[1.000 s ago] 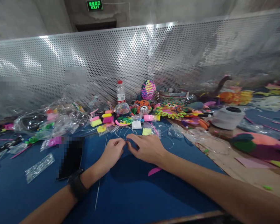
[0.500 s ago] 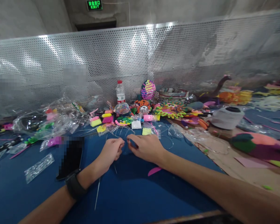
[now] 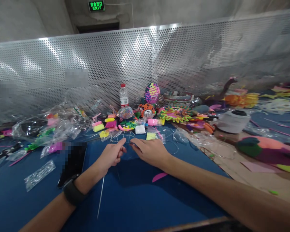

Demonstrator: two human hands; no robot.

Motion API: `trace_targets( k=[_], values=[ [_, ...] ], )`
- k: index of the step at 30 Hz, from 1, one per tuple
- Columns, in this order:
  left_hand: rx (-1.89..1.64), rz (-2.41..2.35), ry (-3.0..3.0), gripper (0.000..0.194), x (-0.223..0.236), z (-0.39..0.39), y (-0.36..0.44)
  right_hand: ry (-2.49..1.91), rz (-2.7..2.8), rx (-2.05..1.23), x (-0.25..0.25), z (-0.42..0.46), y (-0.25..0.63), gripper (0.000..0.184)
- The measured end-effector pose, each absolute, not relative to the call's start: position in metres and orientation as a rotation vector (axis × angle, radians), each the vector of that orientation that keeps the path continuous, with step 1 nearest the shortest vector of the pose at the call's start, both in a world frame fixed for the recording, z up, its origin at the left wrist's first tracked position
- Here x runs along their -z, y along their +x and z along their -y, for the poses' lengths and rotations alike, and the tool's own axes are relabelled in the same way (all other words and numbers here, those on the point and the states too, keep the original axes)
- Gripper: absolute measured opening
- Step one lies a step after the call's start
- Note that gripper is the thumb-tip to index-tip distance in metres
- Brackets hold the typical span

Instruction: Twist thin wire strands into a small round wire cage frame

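Over the blue table, my left hand (image 3: 111, 155) has its fingers curled, with the thumb lying along the top. It seems closed on a thin, pale wire (image 3: 101, 197), whose straight end slants down the table below the wrist. A small gap to the right, my right hand (image 3: 149, 152) is closed with thumb and fingertips pinched together. Faint wire loops (image 3: 124, 132) rise just beyond the fingertips, and another curve shows right of the right hand. The exact grip points are too fine to make out. Under the right wrist lies a pink plastic knife-shaped piece (image 3: 159, 177).
A phone (image 3: 73, 164) and a clear plastic packet (image 3: 40, 175) lie at the left. Colourful clay packs (image 3: 98, 127), plastic bags, and a bottle (image 3: 124, 96) line the back before a perforated metal screen (image 3: 106, 64). A white spool (image 3: 234, 122) stands on cardboard at the right.
My left hand has drawn slightly left and its thumb has straightened upward, widening the gap between the hands. My right hand has barely moved. The view has shifted slightly.
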State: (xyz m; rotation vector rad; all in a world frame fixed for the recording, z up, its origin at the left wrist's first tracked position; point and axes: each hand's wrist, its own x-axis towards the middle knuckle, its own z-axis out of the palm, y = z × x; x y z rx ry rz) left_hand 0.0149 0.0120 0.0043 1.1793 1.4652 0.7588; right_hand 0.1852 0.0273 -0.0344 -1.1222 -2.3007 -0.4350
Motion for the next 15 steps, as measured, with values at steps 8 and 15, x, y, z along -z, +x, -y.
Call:
trace_targets(
  k=[8, 15],
  values=[
    [-0.933, -1.244, 0.968, 0.023, -0.004, -0.0102, 0.0184, -1.083, 2.304, 0.215, 0.0354, -0.0305, 0.1847, 0.029],
    [-0.933, -1.258, 0.988, 0.02, 0.0003, -0.0108, 0.0176, -1.017, 2.247, -0.092, 0.0364, -0.032, 0.1827, 0.028]
  ],
)
